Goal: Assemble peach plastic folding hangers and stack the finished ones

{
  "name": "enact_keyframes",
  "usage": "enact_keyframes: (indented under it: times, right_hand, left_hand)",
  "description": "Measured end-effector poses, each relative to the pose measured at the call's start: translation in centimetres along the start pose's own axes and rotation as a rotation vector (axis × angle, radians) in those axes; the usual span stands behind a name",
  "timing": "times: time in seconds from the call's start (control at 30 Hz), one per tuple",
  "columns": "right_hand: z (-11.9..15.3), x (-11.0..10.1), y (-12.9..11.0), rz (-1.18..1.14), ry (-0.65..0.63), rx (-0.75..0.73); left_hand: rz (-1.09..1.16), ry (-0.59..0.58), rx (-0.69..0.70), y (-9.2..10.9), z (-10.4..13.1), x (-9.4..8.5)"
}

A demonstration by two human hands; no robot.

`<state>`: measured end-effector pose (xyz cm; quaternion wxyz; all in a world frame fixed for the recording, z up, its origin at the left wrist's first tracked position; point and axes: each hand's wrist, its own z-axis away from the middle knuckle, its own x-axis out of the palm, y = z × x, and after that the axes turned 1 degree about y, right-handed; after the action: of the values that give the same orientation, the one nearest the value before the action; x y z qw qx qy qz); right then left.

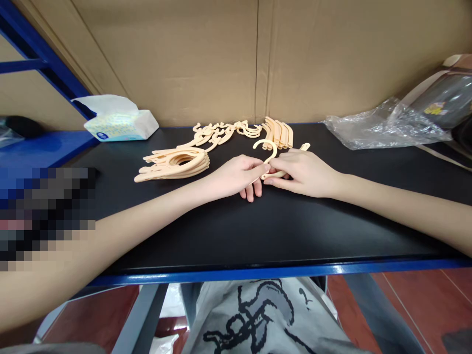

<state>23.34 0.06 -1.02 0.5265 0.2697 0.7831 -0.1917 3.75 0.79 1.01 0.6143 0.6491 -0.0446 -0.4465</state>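
Observation:
Over the middle of the black tabletop, my left hand (245, 173) and my right hand (306, 172) meet. A cream plastic hanger hook (272, 147) curves up between them, pinched at its base by my left fingers. My right hand is closed around a cream hanger arm (304, 147), whose tip shows above the knuckles. The two pieces touch or nearly touch at the fingertips; the exact joint is hidden. Left of my hands lies a stack of cream folding hangers (177, 164). Behind them sit a heap of loose hooks (217, 133) and a bundle of hanger arms (278, 132).
A tissue pack (121, 125) stands at the back left. Crumpled clear plastic (379, 125) and a bag (442, 93) lie at the back right. A cardboard wall (177, 59) closes off the rear. The table's blue front edge (258, 273) runs before my lap.

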Motion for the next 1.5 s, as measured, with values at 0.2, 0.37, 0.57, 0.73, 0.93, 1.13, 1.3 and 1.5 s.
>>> enact_keyframes:
  times: [0.2, 0.37, 0.57, 0.73, 0.93, 1.13, 1.3, 1.5]
  right_hand:
    - [0.00, -0.03, -0.03, -0.015, -0.002, -0.005]
    - [-0.02, -0.06, -0.03, -0.025, 0.001, -0.001]
    - [-0.01, -0.02, -0.05, -0.024, 0.007, -0.003]
    - [0.00, -0.03, -0.03, -0.036, 0.006, 0.001]
    - [0.03, -0.03, 0.03, -0.059, 0.000, 0.010]
    - [0.12, 0.04, 0.15, -0.096, -0.005, 0.033]
    - [0.15, 0.09, 0.18, -0.090, -0.005, 0.029]
    - [0.12, 0.07, 0.15, -0.064, 0.002, 0.013]
  left_hand:
    - [-0.023, 0.006, 0.019, 0.05, 0.03, 0.04]
    - [-0.033, 0.012, 0.028, -0.02, 0.09, 0.05]
    - [-0.034, 0.012, 0.035, -0.15, 0.10, 0.04]
    - [-0.033, 0.013, 0.030, -0.14, 0.06, 0.05]
    - [-0.040, 0.015, 0.031, -0.09, 0.08, 0.05]
    - [-0.042, 0.019, 0.035, -0.09, 0.11, 0.06]
    - [-0.045, 0.017, 0.045, -0.12, 0.11, 0.07]
    - [-0.050, 0.022, 0.041, -0.06, 0.14, 0.10]
